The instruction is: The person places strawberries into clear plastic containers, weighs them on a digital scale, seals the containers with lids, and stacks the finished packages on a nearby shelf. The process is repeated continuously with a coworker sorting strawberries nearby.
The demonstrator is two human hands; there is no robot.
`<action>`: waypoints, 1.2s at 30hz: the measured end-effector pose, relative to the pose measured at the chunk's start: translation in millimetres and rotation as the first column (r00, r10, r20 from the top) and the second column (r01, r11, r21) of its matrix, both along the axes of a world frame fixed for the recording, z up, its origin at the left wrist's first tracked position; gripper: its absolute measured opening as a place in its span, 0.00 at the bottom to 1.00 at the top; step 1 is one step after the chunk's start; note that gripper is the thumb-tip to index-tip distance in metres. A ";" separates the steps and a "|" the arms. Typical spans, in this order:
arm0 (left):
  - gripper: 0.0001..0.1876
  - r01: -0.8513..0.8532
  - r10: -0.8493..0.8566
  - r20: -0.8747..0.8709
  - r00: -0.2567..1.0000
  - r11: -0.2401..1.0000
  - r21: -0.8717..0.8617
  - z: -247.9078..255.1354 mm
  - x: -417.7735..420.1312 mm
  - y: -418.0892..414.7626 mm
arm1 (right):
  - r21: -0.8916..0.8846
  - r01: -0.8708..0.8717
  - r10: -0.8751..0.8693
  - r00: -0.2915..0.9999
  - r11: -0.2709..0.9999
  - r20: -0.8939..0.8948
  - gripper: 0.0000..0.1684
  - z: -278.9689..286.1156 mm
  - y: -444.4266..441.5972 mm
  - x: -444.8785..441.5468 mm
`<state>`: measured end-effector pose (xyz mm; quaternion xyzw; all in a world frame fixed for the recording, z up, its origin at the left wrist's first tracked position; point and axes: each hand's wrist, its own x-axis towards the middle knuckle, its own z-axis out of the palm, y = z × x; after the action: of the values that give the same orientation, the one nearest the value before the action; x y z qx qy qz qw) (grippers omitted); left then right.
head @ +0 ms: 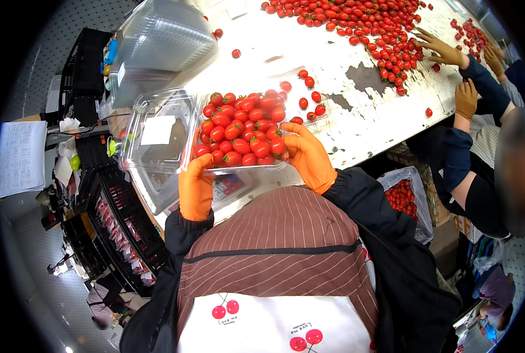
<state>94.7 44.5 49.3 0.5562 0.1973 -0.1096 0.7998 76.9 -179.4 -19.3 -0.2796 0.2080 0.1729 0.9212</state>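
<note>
Both my hands wear orange gloves and grip a clear plastic clamshell box with its lid (160,128) folded out to the left. Small red tomatoes (242,132) fill the box's base. My left hand (196,187) holds its near left corner, thumb over the rim. On the right side my right hand (309,156) pinches the wall near the front corner. A white label sits on the lid. Partly hidden under the box is a scale (231,187) with a keypad. Just beyond the box, several loose tomatoes (311,99) lie in a clear tray.
Stacked clear clamshells (161,39) stand at the far left of the worn white table (262,73). A large tomato pile (359,22) spreads at the back. A co-worker's gloved hand (443,47) reaches beside it. Black crates (125,225) stand left; a lined tomato box (403,198) sits below right.
</note>
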 end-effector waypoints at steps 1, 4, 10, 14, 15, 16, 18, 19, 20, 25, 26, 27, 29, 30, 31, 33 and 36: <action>0.23 0.012 -0.012 0.002 1.000 1.000 -0.004 5.4 0.9 -3.9 | 0.002 0.003 -0.003 1.000 1.000 0.013 0.23 1.1 -0.3 -1.7; 0.23 0.033 -0.035 0.038 0.999 0.998 0.044 28.5 2.1 -21.9 | 0.031 0.005 -0.006 0.999 1.000 0.035 0.23 6.1 -2.4 -5.0; 0.24 0.082 -0.093 0.065 0.993 0.983 0.162 24.3 3.4 -15.1 | 0.139 0.008 0.000 0.999 0.990 -0.053 0.20 3.6 1.8 -1.3; 0.30 0.167 -0.183 0.068 0.981 0.965 0.200 21.7 4.4 -10.2 | 0.128 0.034 -0.028 0.998 0.991 -0.050 0.21 9.6 4.1 -0.5; 0.29 0.142 -0.158 0.072 0.985 0.970 0.195 24.8 3.9 -12.3 | 0.138 0.034 -0.026 0.998 0.990 -0.064 0.22 8.9 3.8 -2.7; 0.29 0.117 -0.133 0.076 0.988 0.975 0.189 31.3 0.9 -15.8 | 0.148 0.034 -0.023 0.997 0.988 -0.077 0.22 8.4 3.5 -3.9; 0.27 0.060 -0.077 0.088 0.993 0.982 0.180 35.6 -4.5 -18.0 | 0.119 0.046 -0.042 0.998 0.992 -0.035 0.22 12.0 3.0 -5.1; 0.27 0.086 -0.102 0.079 0.992 0.979 0.182 33.9 -3.6 -17.7 | 0.105 0.051 -0.050 0.999 0.993 -0.014 0.23 13.5 3.1 -6.7; 0.27 0.112 -0.127 0.070 0.989 0.976 0.184 29.7 -0.5 -16.8 | 0.100 0.053 -0.051 0.998 0.994 -0.025 0.23 11.0 3.6 -8.7; 0.27 0.055 -0.063 0.094 0.994 0.995 0.089 19.9 -0.3 -15.4 | 0.116 0.045 -0.041 0.999 0.992 -0.033 0.22 10.1 5.1 -2.0; 0.26 0.061 -0.066 0.082 0.994 0.996 0.065 20.7 -0.6 -14.3 | 0.111 0.049 -0.046 0.999 0.993 -0.027 0.22 13.6 5.0 0.3; 0.28 0.084 -0.091 0.072 0.993 0.992 0.095 18.6 -0.6 -11.7 | 0.102 0.058 -0.055 0.998 0.993 -0.024 0.22 15.1 3.4 0.3; 0.32 0.133 -0.142 0.050 0.989 0.979 0.155 11.5 -0.3 -4.0 | 0.113 0.044 -0.042 0.999 0.993 -0.019 0.22 1.3 5.3 -2.7; 0.31 0.135 -0.144 0.053 0.988 0.979 0.154 10.4 -0.8 -3.7 | 0.119 0.049 -0.046 0.999 0.992 -0.025 0.22 -0.8 6.6 -3.0; 0.31 0.137 -0.147 0.056 0.988 0.979 0.153 9.7 -1.3 -3.8 | 0.126 0.054 -0.050 0.998 0.991 -0.030 0.22 -1.5 7.1 -3.1; 0.32 0.140 -0.152 0.063 0.986 0.977 0.158 10.2 -2.4 -4.6 | 0.120 0.057 -0.055 0.998 0.991 -0.019 0.22 1.7 5.3 -2.7; 0.33 0.155 -0.171 0.076 0.982 0.971 0.183 17.5 -3.9 -8.7 | 0.093 0.051 -0.051 0.999 0.994 -0.003 0.22 7.4 4.2 -3.3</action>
<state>90.9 35.7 66.8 0.6434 0.1233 -0.1315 0.7440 73.6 -175.2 -11.9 -0.2309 0.2073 0.1590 0.9372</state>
